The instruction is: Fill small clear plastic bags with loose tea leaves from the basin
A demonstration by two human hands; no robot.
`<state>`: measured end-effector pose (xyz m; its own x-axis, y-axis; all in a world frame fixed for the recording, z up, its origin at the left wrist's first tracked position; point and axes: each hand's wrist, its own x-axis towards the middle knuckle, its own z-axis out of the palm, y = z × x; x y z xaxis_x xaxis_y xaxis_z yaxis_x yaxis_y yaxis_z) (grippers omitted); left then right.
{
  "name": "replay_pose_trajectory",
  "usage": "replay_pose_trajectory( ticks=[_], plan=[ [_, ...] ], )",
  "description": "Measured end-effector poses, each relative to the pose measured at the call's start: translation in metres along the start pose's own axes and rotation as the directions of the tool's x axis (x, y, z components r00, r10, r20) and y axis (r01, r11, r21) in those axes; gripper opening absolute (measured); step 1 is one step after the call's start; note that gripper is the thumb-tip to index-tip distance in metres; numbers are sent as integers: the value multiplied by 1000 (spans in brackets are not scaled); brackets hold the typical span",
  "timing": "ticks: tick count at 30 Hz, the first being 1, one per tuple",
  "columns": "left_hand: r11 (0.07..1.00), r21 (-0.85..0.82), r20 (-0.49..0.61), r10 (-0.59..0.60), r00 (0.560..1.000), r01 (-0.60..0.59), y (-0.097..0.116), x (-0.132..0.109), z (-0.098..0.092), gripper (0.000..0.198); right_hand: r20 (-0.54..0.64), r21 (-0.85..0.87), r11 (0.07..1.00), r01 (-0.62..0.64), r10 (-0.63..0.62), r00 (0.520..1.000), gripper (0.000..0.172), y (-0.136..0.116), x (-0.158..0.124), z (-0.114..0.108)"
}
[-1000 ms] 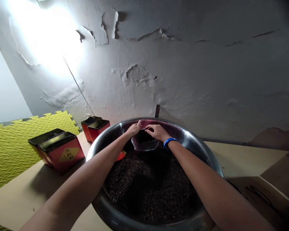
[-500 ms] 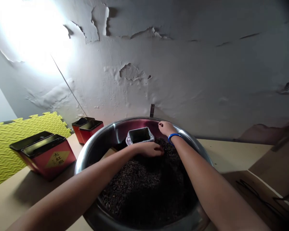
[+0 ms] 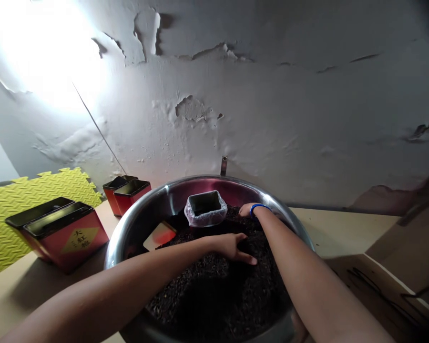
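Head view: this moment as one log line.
plastic-wrapped container: mouth up in basin | left hand: spread over dark leaves | right hand: right of container, hold unclear

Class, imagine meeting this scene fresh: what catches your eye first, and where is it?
A wide metal basin of dark, loose material dominates the lower middle, with the left hand and right hand inside it. Toward its far side sits an open box wrapped in plastic. Upper left, a white glare washes out the peeling wall, above red tins.
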<state>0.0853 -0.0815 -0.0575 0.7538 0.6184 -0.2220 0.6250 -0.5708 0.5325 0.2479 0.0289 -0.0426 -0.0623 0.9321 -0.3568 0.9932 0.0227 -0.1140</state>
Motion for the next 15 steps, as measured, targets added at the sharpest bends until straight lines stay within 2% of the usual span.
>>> replay_pose_trajectory(
  ticks=[5, 10, 13, 15],
  plan=[
    [999, -24, 49, -32, 998, 34, 8, 0, 3, 109, 11, -3, 1000, 2, -2, 1000, 27, 1, 7, 0],
    [997, 76, 80, 2, 997, -8, 15, -1, -1, 95, 6, 2, 1000, 5, -5, 1000, 27, 5, 9, 2],
    [991, 125, 73, 41, 997, -50, 17, -2, -7, 85, -49, 13, 1000, 4, -4, 999, 23, 6, 7, 3],
    [988, 141, 54, 60, 997, -67, 17, -2, -12, 78, -132, 27, 1000, 15, -11, 991, 21, 5, 5, 4]
  ],
)
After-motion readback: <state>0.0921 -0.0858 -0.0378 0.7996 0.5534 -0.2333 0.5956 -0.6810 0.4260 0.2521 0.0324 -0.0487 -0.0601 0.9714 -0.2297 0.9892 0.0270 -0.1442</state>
